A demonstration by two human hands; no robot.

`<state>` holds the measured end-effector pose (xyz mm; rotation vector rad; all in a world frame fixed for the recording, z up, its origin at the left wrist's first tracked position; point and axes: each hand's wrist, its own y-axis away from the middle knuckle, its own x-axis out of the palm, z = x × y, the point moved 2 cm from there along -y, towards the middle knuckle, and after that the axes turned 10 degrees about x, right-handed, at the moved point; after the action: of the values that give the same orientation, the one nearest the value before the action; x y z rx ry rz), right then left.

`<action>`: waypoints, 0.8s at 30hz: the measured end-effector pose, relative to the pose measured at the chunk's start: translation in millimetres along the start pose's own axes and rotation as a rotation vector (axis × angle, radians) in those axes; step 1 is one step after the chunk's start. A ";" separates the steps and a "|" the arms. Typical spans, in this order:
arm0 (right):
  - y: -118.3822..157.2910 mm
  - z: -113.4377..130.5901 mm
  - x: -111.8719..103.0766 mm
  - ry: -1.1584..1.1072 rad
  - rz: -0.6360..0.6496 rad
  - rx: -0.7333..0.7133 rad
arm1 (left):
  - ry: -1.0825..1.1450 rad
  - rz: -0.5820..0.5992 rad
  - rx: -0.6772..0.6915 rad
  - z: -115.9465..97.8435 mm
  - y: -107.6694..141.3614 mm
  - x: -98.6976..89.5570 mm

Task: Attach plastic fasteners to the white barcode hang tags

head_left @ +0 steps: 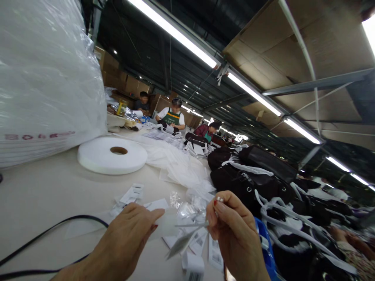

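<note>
My left hand (129, 238) is closed, thumb and fingers pinching the edge of a small translucent sheet (168, 223). On the right, my right hand (234, 230) is also closed, its fingertips pinched together. Hang tags (183, 242) dangle from it toward the left, seen partly edge-on and blurred; whatever joins them to the fingers is hidden. Below and behind the tags lie several white labels with barcodes (215, 251) and a curled white label strip (193, 266). Crumpled clear plastic (187, 210) sits between the two hands.
A white tape roll (96, 156) lies flat beside a large plastic-wrapped bundle (43, 78). Black bags with white straps (252, 175) are piled at right, near a blue bin (265, 249). A black cable (52, 230) crosses the left. Co-workers (172, 117) work farther back.
</note>
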<state>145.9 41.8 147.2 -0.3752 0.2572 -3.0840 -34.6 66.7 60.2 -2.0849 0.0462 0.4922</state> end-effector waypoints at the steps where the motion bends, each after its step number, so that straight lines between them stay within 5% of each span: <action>1: -0.5 -1.2 -0.6 0.009 -0.007 -0.002 | -0.074 0.008 0.098 -1.4 -0.4 -1.4; 4: -1.6 -1.9 -1.7 0.023 -0.015 0.000 | -0.163 0.096 0.254 1.2 -2.2 -6.4; 6: -2.0 -1.2 -2.3 0.018 -0.016 0.015 | -0.111 0.186 0.216 5.9 -4.5 -10.7; 12: -3.1 1.5 -1.5 -0.036 0.008 0.049 | 0.307 0.391 -0.449 11.3 -4.0 -13.2; 15: -3.6 6.5 2.9 -0.043 0.025 0.025 | 0.556 0.392 -0.618 12.6 4.8 1.4; 19: -4.8 15.2 11.7 -0.035 0.037 -0.004 | 0.847 0.319 -0.662 17.3 18.0 28.2; 24: -7.5 20.9 18.8 -0.022 0.067 -0.016 | 0.676 0.287 -0.647 17.5 18.6 32.4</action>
<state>132.6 45.0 172.9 -0.3920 0.2877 -3.0127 -14.8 76.2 25.3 -2.8157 0.6633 -0.0796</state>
